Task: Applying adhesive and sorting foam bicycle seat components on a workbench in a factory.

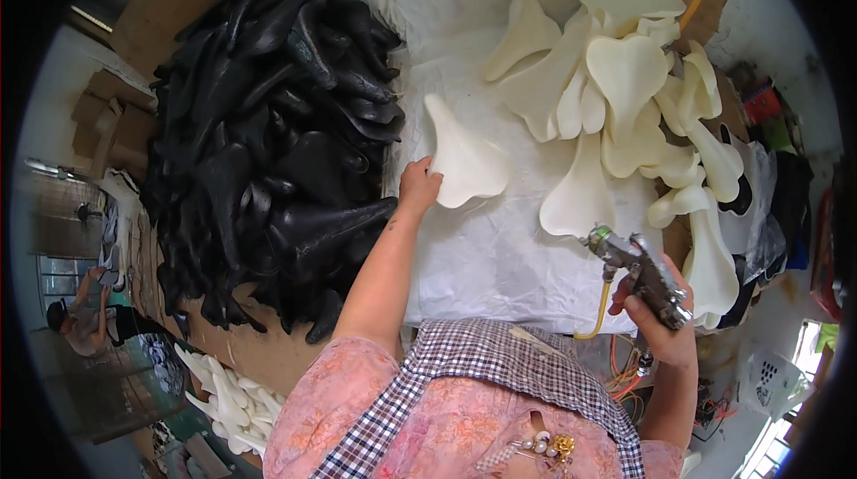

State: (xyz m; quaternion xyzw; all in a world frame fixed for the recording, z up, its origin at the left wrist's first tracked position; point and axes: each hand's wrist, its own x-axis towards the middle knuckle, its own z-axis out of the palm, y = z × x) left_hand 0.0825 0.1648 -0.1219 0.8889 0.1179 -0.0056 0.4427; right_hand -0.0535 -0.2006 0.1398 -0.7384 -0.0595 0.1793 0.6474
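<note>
My left hand is closed on the left edge of a cream bicycle-saddle foam pad, which lies on the white sheet with its narrow nose pointing away from me. In my right hand is a metal spray gun, its green-ringed front end turned to the upper left. A yellow hose runs down from the gun. Just beyond the gun lies another cream saddle pad, apart from it.
A tall heap of black saddle-shaped pieces covers the left side. More cream pads are piled at the back right. The white sheet spans the middle. Further cream pieces lie lower left. Another person works at the far left.
</note>
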